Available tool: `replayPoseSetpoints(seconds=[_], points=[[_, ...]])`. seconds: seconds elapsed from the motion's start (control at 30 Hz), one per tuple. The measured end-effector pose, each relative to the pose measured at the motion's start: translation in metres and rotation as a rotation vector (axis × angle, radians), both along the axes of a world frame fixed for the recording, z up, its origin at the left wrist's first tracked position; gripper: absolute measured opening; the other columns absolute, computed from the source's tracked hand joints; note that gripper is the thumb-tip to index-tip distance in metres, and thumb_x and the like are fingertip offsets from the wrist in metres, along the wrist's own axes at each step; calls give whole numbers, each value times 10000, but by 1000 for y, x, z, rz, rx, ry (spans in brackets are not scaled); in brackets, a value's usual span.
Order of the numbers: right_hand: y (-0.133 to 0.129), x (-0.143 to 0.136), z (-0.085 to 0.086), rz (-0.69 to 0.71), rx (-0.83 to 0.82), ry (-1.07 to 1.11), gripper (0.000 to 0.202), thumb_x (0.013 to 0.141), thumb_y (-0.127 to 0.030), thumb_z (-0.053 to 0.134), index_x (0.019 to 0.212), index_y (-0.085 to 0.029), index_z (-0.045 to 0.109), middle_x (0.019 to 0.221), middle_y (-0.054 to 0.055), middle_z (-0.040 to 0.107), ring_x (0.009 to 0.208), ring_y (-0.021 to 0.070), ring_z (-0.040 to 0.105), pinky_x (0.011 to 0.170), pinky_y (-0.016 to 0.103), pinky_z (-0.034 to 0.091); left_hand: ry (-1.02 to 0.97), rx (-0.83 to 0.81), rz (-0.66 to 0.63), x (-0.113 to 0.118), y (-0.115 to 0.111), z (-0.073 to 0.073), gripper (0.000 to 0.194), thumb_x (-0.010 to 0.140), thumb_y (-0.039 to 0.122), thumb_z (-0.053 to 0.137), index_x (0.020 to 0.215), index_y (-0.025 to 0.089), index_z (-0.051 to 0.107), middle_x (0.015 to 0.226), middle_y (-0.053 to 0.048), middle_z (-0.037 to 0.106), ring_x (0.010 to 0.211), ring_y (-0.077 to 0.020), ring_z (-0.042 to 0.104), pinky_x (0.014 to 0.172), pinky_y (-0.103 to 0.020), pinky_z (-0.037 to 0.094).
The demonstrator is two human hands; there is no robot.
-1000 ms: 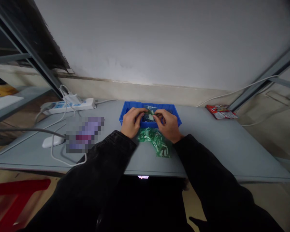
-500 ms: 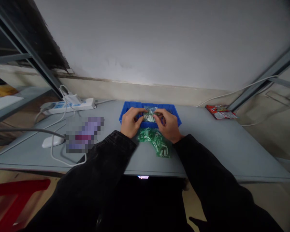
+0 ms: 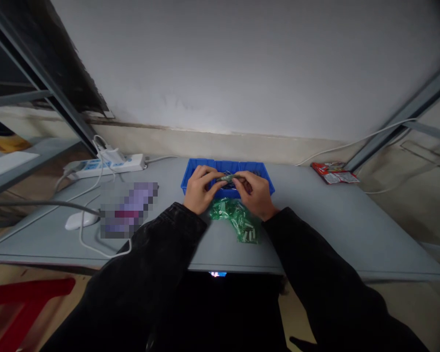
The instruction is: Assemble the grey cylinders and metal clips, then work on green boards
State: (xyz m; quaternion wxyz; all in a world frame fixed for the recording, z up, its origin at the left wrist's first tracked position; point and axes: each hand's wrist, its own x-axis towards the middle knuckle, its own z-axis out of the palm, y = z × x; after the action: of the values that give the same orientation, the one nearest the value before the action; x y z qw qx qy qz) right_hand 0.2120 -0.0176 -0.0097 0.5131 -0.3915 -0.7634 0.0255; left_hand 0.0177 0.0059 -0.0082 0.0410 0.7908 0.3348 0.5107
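Observation:
Both my left hand [image 3: 201,189] and my right hand [image 3: 255,194] pinch a small clear plastic bag [image 3: 229,179] between thumbs and fingers, one at each end. The bag looks narrow, seen nearly edge-on, above the front of a blue divided bin [image 3: 200,163]. Dark metal pieces show in the bin's middle and right compartments; my left hand hides much of the left one. Just in front of the bin, green plastic bags [image 3: 238,218] with light cylindrical pieces inside lie on the grey table [image 3: 315,215], partly beneath my right hand.
A white power strip [image 3: 110,166] with plugs and cables stands at the back left. Nearer are a blurred purple object [image 3: 132,208] and a white rounded device [image 3: 81,220]. A red packet [image 3: 333,172] lies at the back right. A red stool [image 3: 33,298] shows below left.
The clear bag has been tilted or folded from a broad, face-on shape into a narrow strip. My hands still grip it in nearly the same place, and the view has shifted slightly.

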Motion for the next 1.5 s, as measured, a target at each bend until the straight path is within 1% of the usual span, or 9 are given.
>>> replayPoseSetpoints(seconds=[0.3, 0.47, 0.6, 0.77, 0.93, 1.17, 1.3, 1.4, 1.5], points=[[2, -3, 4, 87, 5, -66, 82, 960, -267, 603, 972, -205, 654, 942, 57, 655, 898, 197, 609, 793, 347, 509, 24, -33, -117, -2, -3, 1, 142, 972, 292, 603, 972, 195, 707, 934, -57, 725, 894, -211, 622, 840, -404, 514], [7, 3, 8, 7, -48, 132, 173, 993, -290, 539, 919, -200, 666, 831, 30, 679, 762, 171, 616, 723, 314, 492, -130, -122, 40, -10, 10, 7, 179, 922, 347, 660, 852, 182, 669, 752, -17, 642, 711, -166, 574, 694, -321, 490], [16, 16, 8, -108, -73, 279, 192, 984, -329, 549, 924, -195, 671, 759, 11, 668, 669, 150, 601, 645, 285, 467, -251, -182, 124, -29, 31, 13, 361, 878, 288, 706, 1204, 233, 561, 744, 24, 646, 706, -154, 612, 687, -295, 486], [18, 18, 1, -86, -85, 135, 197, 991, -323, 543, 907, -202, 673, 692, -13, 627, 597, 130, 542, 611, 268, 439, -53, -290, 210, -58, 56, 10, 308, 850, 303, 733, 1126, 209, 636, 716, -10, 691, 639, -176, 614, 628, -300, 452], [10, 6, -3, 22, -24, -101, 173, 1009, -270, 519, 985, -209, 680, 873, 28, 714, 798, 158, 651, 772, 295, 490, 155, -254, 209, -72, 83, 6, 312, 796, 334, 794, 1074, 221, 708, 676, -34, 717, 591, -206, 615, 628, -318, 434], [7, 6, -2, 164, -57, -210, 163, 1004, -307, 553, 1005, -200, 675, 870, 24, 715, 777, 151, 649, 757, 290, 496, 333, -21, 483, -63, 79, 23, 377, 816, 363, 779, 1148, 204, 698, 1054, -134, 725, 973, -333, 627, 887, -478, 467], [0, 2, 4, 268, -85, -412, 430, 892, -578, 663, 1029, -172, 691, 839, 34, 676, 806, 175, 638, 749, 296, 472, 283, 17, 317, -55, 61, 24, 205, 958, 307, 599, 1103, 200, 696, 1078, -91, 709, 1026, -280, 604, 974, -453, 463], [-7, -3, 6, 203, -89, -592, 667, 763, -749, 679, 1081, -163, 699, 898, 61, 695, 848, 216, 650, 699, 308, 432, 259, 31, 182, -48, 50, 18, 211, 996, 298, 540, 1083, 187, 697, 1042, -75, 709, 1006, -253, 603, 959, -428, 482], [-9, -5, 5, 150, -107, -726, 687, 743, -776, 677, 1074, -175, 706, 863, 49, 706, 780, 210, 644, 643, 308, 375, 236, 68, 80, -39, 41, 13, 193, 998, 271, 544, 1068, 182, 701, 1025, -74, 709, 975, -231, 607, 933, -411, 496]])
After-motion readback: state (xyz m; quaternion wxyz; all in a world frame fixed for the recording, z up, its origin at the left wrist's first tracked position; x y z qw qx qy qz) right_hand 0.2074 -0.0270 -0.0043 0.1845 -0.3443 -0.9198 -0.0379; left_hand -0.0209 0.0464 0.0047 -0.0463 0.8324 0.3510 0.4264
